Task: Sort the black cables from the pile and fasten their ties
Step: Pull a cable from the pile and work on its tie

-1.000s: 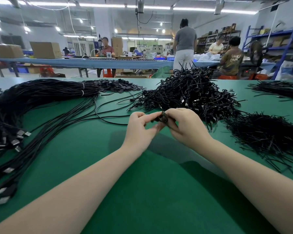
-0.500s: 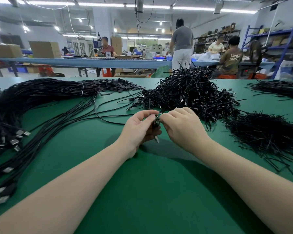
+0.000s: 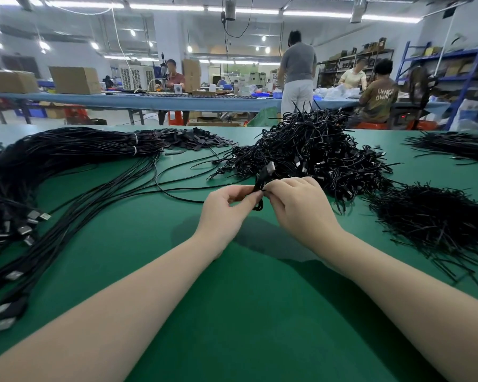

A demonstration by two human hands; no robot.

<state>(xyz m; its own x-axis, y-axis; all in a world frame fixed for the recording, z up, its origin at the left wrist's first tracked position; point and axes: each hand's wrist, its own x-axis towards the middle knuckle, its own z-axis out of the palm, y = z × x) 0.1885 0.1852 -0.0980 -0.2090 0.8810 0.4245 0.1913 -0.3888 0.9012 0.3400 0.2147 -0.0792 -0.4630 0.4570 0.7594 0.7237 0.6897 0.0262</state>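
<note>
Single head-worn wide-angle view, forward and down, close over green table [image 3: 232,312].

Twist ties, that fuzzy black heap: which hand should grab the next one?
Probably the right hand. The heap of ties lies on its side, while the left hand can keep pinching the coiled cable.

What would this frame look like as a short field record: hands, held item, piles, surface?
left hand: left hand pinches the small coiled black cable
right hand: right hand pinches the same cable
held item: connector end points up, above the table
centre pile: tangled heap of coiled black cables behind the hands
right pile: loose black ties
left: long straight black cables, bundled
surface: green table mat
</note>
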